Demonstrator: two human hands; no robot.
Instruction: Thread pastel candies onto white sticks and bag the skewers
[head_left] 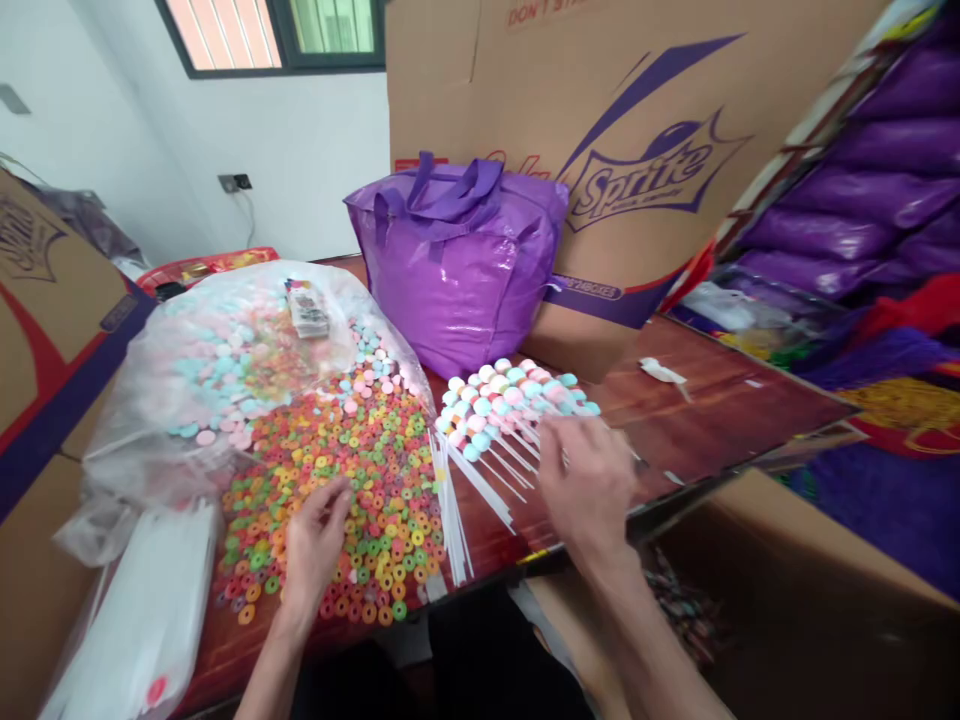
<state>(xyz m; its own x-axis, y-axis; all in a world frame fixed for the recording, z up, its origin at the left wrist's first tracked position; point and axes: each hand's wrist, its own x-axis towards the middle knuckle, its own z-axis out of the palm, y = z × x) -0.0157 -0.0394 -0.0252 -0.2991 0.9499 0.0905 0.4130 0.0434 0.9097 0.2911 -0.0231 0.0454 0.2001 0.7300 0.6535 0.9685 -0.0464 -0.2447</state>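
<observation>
My left hand (319,535) hovers low over a spread of small ring-shaped candies (397,480) in red, orange, yellow and green. Its thumb and fingertips come together; whatever is between them is hidden. On the right, my right hand (589,480) is closed at the near side of a heap of candy-topped sticks (487,395), whose pastel pink, blue and white tips point away from me. A blurred white stick seems to be in its fingers, partly covered by the hand. Between the two hands lies a loose bunch of white sticks (452,510).
A clear plastic bag (172,340) of pastel candies lies open at the left, near a pack of white sticks (142,610). Behind stand a purple bag (457,290) and a large cardboard box (645,130). The red-brown table (720,395) ends close to my body.
</observation>
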